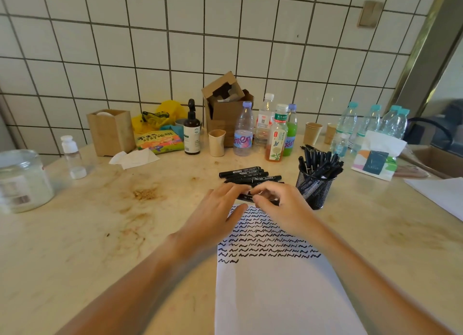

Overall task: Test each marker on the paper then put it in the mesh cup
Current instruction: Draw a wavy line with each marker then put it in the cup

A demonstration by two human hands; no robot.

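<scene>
My bench is a pale stone top with brownish stains left of centre. In front of me lies the paper, its far half covered in rows of black squiggles. Just beyond it is a loose pile of black markers, and to their right stands the mesh cup, packed with more markers. Along the tiled wall stand a wooden box, a dark spray bottle, a beige cup, a cardboard box and several drink bottles. At far left sits a clear jar; a tissue pack lies at right.
</scene>
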